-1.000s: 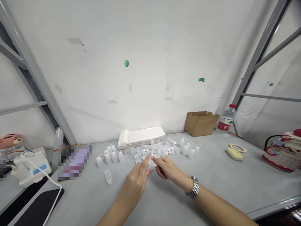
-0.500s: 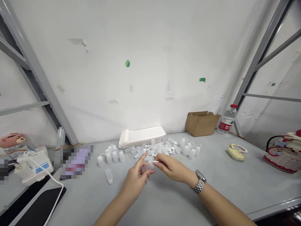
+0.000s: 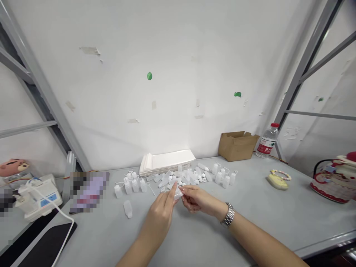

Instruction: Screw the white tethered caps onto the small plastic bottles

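My left hand (image 3: 162, 214) is closed around a small translucent bottle (image 3: 175, 194), its index finger stretched along the top. At the bottle's white upper end, the fingertips of my right hand (image 3: 197, 199) are pinched together; a watch band circles that wrist. Just behind both hands spreads a pile of loose translucent bottles and white caps (image 3: 180, 175). Several capped bottles (image 3: 135, 185) stand to the left and several more (image 3: 226, 181) to the right. One uncapped bottle (image 3: 128, 209) lies flat at the front left.
Behind the pile is a stack of white sheets (image 3: 169, 162). A cardboard box (image 3: 238, 147) and a water bottle (image 3: 267, 142) stand at the back right. A yellow item (image 3: 277, 182) and a decorated bag (image 3: 335, 180) lie farther right. A white power strip (image 3: 43, 196) is at left.
My right hand has rolled over at the bottle's top, with its fingers curled further under. My left hand has turned slightly, its index finger now nearer the right fingertips. The view has shifted slightly.
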Tool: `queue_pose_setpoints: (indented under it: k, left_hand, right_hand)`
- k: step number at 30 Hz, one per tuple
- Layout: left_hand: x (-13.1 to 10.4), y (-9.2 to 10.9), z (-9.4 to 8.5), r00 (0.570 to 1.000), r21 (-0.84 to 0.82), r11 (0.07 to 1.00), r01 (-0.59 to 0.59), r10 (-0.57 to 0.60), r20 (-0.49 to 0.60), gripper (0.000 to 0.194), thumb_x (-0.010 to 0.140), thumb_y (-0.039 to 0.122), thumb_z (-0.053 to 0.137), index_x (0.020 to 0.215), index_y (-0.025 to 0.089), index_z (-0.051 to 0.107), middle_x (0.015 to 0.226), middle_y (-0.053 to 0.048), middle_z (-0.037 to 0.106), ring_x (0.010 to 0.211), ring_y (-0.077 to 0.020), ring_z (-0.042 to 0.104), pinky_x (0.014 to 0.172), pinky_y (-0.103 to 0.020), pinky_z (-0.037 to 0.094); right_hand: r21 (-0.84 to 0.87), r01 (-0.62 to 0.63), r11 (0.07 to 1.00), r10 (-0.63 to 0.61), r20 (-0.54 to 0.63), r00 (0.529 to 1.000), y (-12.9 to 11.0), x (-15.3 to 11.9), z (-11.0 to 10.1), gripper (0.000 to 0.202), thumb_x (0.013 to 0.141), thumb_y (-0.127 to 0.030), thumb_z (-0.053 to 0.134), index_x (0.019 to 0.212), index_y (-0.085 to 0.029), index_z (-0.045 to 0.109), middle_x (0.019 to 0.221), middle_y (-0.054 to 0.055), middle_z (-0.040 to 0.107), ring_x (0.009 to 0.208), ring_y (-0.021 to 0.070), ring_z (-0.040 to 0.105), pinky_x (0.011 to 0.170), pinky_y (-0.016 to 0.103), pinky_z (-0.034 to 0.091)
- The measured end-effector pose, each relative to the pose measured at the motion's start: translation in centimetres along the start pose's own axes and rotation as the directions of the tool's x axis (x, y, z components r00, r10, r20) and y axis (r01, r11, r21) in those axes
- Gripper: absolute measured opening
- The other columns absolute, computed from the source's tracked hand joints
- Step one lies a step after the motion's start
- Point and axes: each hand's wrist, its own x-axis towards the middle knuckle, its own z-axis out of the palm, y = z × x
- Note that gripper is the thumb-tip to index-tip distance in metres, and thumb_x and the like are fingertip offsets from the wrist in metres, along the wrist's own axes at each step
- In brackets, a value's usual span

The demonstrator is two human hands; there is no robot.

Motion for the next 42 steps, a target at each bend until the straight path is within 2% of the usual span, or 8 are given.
queue_pose_setpoints:
  k: [3,5,8,11,20,29,34,42]
  left_hand:
    - [0.8,0.5,-0.4,0.953,-0.294,0.911,0.288,-0.301,-0.001,0.04,0.085,0.03,0.039,0.124,0.021,0.045,0.09,-0.007,0.062,0.075,-0.0188,0.057,0.072,-0.033,0.044]
    - [1.5,0.8,-0.8,0.865,-0.545,0.702,0.459,-0.492,0.095,0.041,0.084,0.039,0.04,0.118,0.016,0.048,0.085,-0.008,0.062,0.065,-0.0165,0.056,0.061,-0.03,0.045]
    - [2.3,1.2,-1.7,0.778,-0.788,0.366,0.495,-0.591,0.214,0.04,0.078,0.045,0.049,0.101,0.014,0.055,0.082,-0.007,0.061,0.065,-0.0153,0.055,0.053,-0.025,0.042]
    - [2.5,1.6,-2.2,0.749,-0.862,0.224,0.455,-0.619,0.234,0.034,0.074,0.041,0.056,0.095,0.014,0.058,0.082,-0.007,0.06,0.066,-0.014,0.054,0.054,-0.024,0.04]
    - [2.3,1.5,-1.5,0.801,-0.79,0.377,0.483,-0.554,0.226,0.037,0.07,0.047,0.058,0.091,0.016,0.059,0.079,-0.004,0.059,0.066,-0.0137,0.053,0.055,-0.024,0.039]
    - [2.3,1.4,-1.1,0.81,-0.753,0.422,0.505,-0.533,0.244,0.049,0.063,0.052,0.062,0.094,0.014,0.058,0.085,-0.007,0.062,0.064,-0.0145,0.055,0.053,-0.024,0.04]
    - [2.3,1.5,-1.1,0.819,-0.751,0.445,0.488,-0.532,0.217,0.048,0.063,0.053,0.062,0.093,0.015,0.059,0.083,-0.007,0.063,0.064,-0.0151,0.055,0.053,-0.025,0.041]
    - [2.3,1.6,-1.3,0.817,-0.758,0.433,0.487,-0.533,0.221,0.045,0.064,0.049,0.062,0.094,0.015,0.059,0.076,-0.004,0.059,0.065,-0.0149,0.055,0.053,-0.024,0.041]
  right_hand:
    - [-0.033,0.046,0.998,-0.048,-0.057,0.997,-0.7,-0.4,-0.1,0.045,0.082,-0.055,0.038,0.065,-0.015,0.05,0.045,-0.003,0.049,0.034,0.0056,0.035,0.037,0.02,0.023]
    - [0.002,0.096,0.995,-0.095,-0.167,0.981,-1.0,-0.5,-0.2,0.047,0.08,-0.058,0.04,0.072,-0.014,0.055,0.05,-0.002,0.051,0.038,0.0064,0.04,0.039,0.02,0.027]
    - [0.056,0.154,0.986,-0.128,-0.33,0.935,-1.0,-0.4,-0.4,0.042,0.074,-0.054,0.053,0.075,-0.014,0.061,0.059,-0.001,0.054,0.043,0.0061,0.044,0.046,0.021,0.034]
    - [0.093,0.15,0.984,-0.113,-0.317,0.942,-0.6,-0.2,-0.4,0.032,0.067,-0.043,0.067,0.082,-0.014,0.066,0.074,0.002,0.059,0.051,0.0069,0.049,0.056,0.024,0.039]
    - [0.073,0.302,0.951,-0.276,-0.25,0.928,-0.6,-0.4,0.9,0.023,0.067,-0.03,0.069,0.087,-0.02,0.07,0.079,0.002,0.062,0.059,0.0087,0.045,0.065,0.029,0.038]
    - [-0.04,0.446,0.894,-0.427,-0.378,0.822,-0.5,-0.4,0.5,0.013,0.07,-0.031,0.066,0.066,-0.02,0.07,0.082,0.004,0.062,0.071,0.0142,0.05,0.069,0.029,0.039]
    - [-0.031,0.452,0.892,-0.431,-0.365,0.825,-0.5,-0.5,0.5,0.015,0.072,-0.03,0.064,0.083,-0.022,0.071,0.077,0.002,0.057,0.068,0.0125,0.048,0.068,0.028,0.039]
    - [0.096,0.423,0.901,-0.364,-0.363,0.858,-1.0,-0.6,0.7,0.019,0.069,-0.035,0.066,0.076,-0.018,0.072,0.063,0.001,0.055,0.06,0.0117,0.042,0.064,0.028,0.036]
